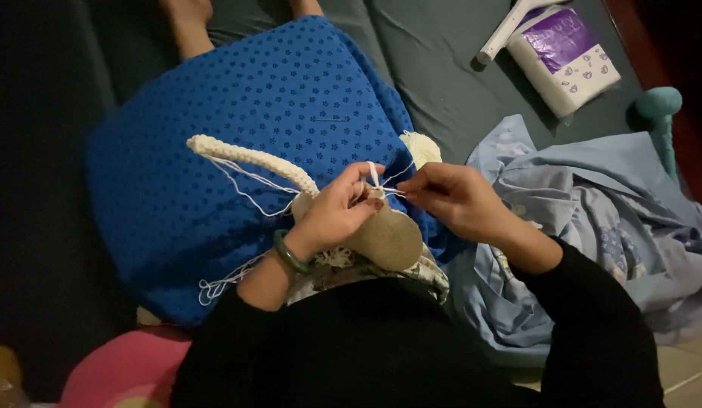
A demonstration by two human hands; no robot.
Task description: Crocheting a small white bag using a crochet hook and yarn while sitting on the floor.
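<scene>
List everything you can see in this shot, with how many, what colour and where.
crocheted piece: one, beige, in the lap under both hands
braided cord: one, cream, across the blue cloth
yarn strands: several, white, trailing from the hands
blue cloth: one, dotted, over the knees
yarn ball: one, cream, beside the cloth
light blue sheet: one, at right
packet: one, white and purple, top right
pink cushion: one, bottom left
bangle: one, green, left wrist
left hand: pinching yarn
right hand: pinching yarn

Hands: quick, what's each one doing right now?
Left hand: closed, pinching the white cord against the beige piece.
Right hand: closed, pinching the thin strands.
</scene>
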